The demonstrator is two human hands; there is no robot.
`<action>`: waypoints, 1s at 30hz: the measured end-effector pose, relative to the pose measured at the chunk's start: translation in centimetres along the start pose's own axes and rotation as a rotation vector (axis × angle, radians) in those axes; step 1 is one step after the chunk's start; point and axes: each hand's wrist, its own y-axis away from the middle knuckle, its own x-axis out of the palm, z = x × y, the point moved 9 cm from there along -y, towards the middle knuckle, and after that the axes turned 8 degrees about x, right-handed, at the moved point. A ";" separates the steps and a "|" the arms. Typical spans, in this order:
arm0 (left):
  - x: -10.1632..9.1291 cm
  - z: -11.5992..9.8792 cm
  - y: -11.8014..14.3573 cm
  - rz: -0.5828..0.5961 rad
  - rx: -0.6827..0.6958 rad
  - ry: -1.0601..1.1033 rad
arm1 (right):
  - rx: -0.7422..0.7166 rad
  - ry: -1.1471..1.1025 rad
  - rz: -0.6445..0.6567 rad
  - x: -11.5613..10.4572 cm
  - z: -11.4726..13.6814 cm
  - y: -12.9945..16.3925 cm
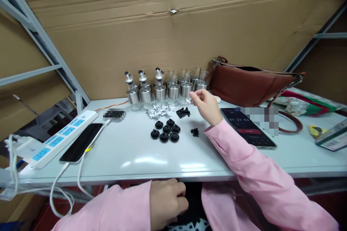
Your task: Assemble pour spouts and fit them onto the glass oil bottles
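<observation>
Head view shows your right hand (207, 105) pinching a small white spout piece (189, 99) beside the far glass-and-steel oil bottles (173, 92). Your left hand (166, 200) rests loosely curled and empty in your lap. Seating that piece next likely needs a steady, straight push.

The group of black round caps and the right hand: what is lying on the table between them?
In the head view, a small cluster of black parts lies between the black round caps and the right hand.

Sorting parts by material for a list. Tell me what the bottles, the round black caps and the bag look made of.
Bottles: clear glass above, with a brushed metal sleeve, judging by see-through necks and grey sheen.
Round black caps: probably rubber or soft plastic; matte black, no glare.
Bag: looks like brown leather or an imitation; smooth, slightly glossy, slumped sides.
</observation>
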 end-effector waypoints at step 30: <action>-13.5 10.8 1.0 -1.274 0.090 -0.290 | 0.465 -0.909 0.755 6.4 0.7 3.6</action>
